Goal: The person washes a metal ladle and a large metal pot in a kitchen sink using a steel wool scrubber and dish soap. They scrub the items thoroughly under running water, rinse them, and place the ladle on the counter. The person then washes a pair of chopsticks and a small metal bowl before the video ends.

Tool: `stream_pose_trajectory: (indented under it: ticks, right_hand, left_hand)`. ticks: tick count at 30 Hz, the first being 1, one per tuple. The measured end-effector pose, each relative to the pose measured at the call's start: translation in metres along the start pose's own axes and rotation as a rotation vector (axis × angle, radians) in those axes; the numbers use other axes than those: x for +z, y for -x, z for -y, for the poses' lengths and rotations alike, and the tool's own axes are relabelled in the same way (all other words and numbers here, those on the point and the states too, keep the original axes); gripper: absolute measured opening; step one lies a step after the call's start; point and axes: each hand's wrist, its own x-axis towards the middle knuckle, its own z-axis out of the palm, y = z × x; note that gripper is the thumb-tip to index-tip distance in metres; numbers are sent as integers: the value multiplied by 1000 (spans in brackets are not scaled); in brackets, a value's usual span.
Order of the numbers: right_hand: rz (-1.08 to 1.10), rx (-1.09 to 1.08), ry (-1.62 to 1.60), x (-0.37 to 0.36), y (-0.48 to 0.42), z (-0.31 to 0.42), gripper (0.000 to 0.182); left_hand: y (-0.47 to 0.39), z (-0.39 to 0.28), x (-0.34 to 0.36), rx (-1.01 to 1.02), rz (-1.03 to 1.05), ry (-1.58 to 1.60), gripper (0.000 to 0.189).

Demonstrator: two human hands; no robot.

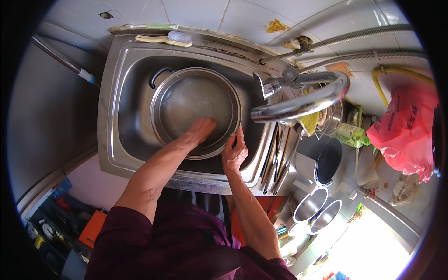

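A round stainless steel pot point(196, 94) stands in the sink basin point(134, 140), its black loop handle point(159, 76) at the upper left. Cloudy liquid appears to cover the pot's bottom. My left hand point(203, 130) reaches inside, low against the near part of the bottom. Its fingers point down and are partly hidden, so whether they hold anything is unclear. My right hand point(235, 154) grips the pot's rim at the lower right, thumb and fingers on either side of the edge. That hand covers whatever handle is on this side.
A curved chrome faucet point(301, 106) overhangs the sink's right side. On the back ledge lie a scrub brush point(178, 38) and a green-handled toothbrush point(157, 26). Several chopsticks and utensils point(278, 157) rest at the right rim. Beyond are metal pots point(310, 204) and a pink plastic bag point(406, 126).
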Motion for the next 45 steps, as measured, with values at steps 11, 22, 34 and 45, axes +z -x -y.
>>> stream_pose_trajectory:
  ticks: [11, 22, 34, 45]
  right_hand:
    - [55, 77, -24, -3, 0, 7, 36]
    - [-10, 1, -13, 2, 2, 4, 39]
    - [56, 88, -36, -6, -1, 9, 40]
    - [80, 48, -12, 1, -7, 0, 42]
  left_hand:
    - [-41, 69, -28, -191, -276, -303, 25]
    - [29, 75, -33, -704, 7, -49, 25]
    - [2, 49, -64, -908, -709, 1323, 12]
    - [-72, -44, -25, -570, -732, 930, 16]
